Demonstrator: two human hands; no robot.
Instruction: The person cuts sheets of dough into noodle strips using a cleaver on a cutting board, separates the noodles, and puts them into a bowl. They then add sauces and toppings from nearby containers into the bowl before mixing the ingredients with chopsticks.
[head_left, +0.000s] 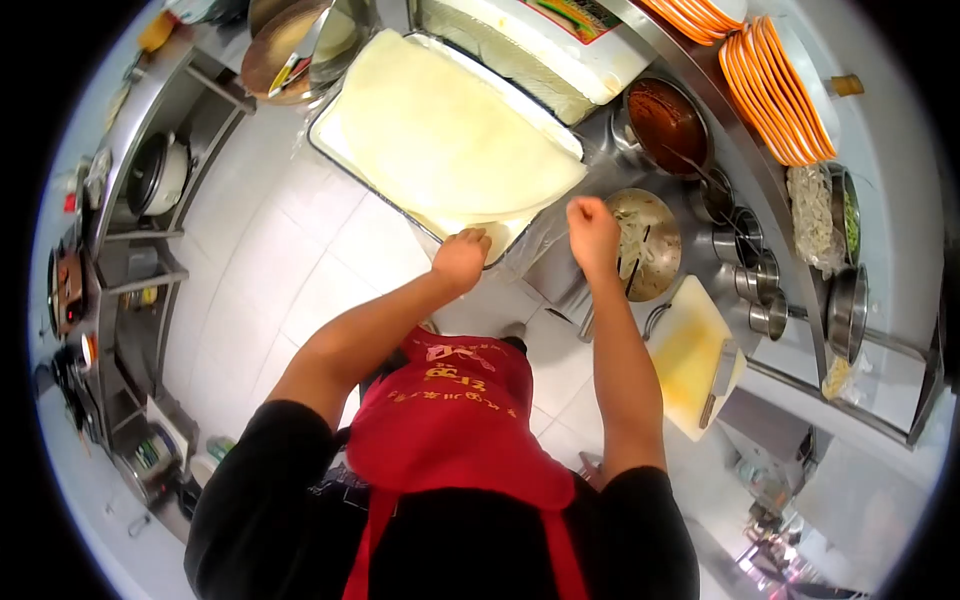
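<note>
A large pale sheet (pixel 440 125), folded over in layers, lies in a dark-rimmed white tray (pixel 345 160). At the tray's near edge is my left hand (pixel 462 258), its fingers closed on the near corner of the sheet. My right hand (pixel 594 232) is closed just right of the tray's corner, beside clear plastic film (pixel 545 235); what its fingers hold, if anything, is too small to make out. Right of that hand sits a metal bowl (pixel 665 262) with pale strips and dark chopsticks in it.
A pot of red sauce (pixel 665 120), small metal cups (pixel 768 315) and a cutting board (pixel 685 350) with a cleaver (pixel 722 385) are on the right. Orange-rimmed plates (pixel 775 95) stand above. Metal shelves (pixel 130 285) line the left side.
</note>
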